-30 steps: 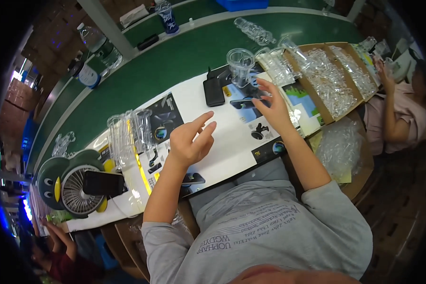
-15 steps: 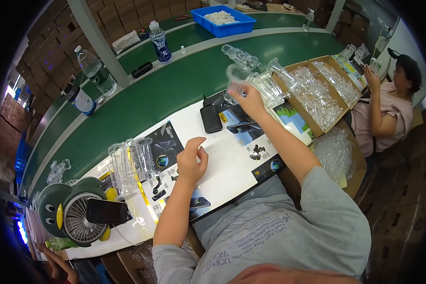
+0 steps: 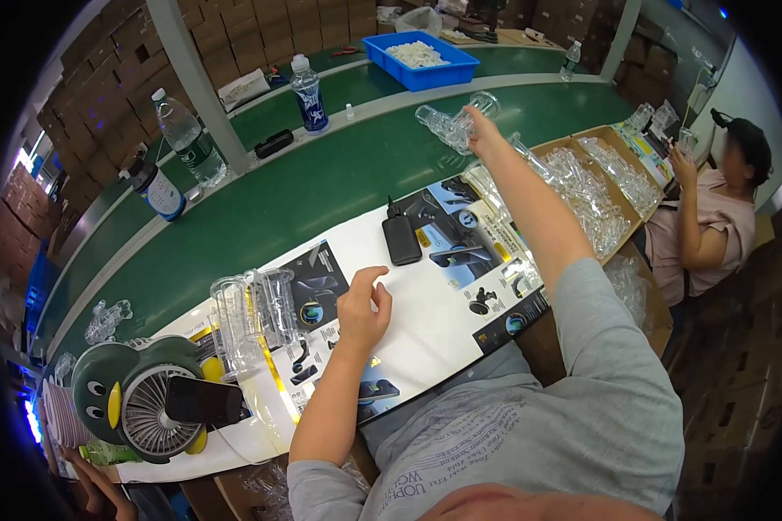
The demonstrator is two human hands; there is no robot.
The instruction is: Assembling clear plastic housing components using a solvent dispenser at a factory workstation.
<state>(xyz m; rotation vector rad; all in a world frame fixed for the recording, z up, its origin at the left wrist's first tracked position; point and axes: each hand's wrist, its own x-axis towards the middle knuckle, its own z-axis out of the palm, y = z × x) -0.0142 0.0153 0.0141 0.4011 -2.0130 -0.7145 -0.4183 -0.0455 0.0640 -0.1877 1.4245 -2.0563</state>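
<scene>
My right hand (image 3: 485,137) reaches out over the green surface, its fingers closed on a clear plastic part (image 3: 485,105). Right beside that, touching or nearly so, lie other clear plastic tube-like pieces (image 3: 443,127). My left hand (image 3: 362,313) rests above the white printed sheet (image 3: 417,321), holding nothing, with index finger and thumb apart and the other fingers curled. A black box-shaped device (image 3: 401,240) with a short cord end lies on the sheet between my hands. To the left of my left hand stands a group of clear plastic tubes (image 3: 256,317).
A cardboard box (image 3: 627,241) of clear parts sits at the right, near a seated co-worker (image 3: 704,204). A penguin-shaped fan (image 3: 139,399) with a phone (image 3: 204,401) stands at the left. Bottles (image 3: 308,95) and a blue tray (image 3: 426,76) line the far side.
My right hand has moved farther away over the green surface with the clear plastic part, to the loose clear pieces. My left hand has kept its pose; the view has shifted slightly.
</scene>
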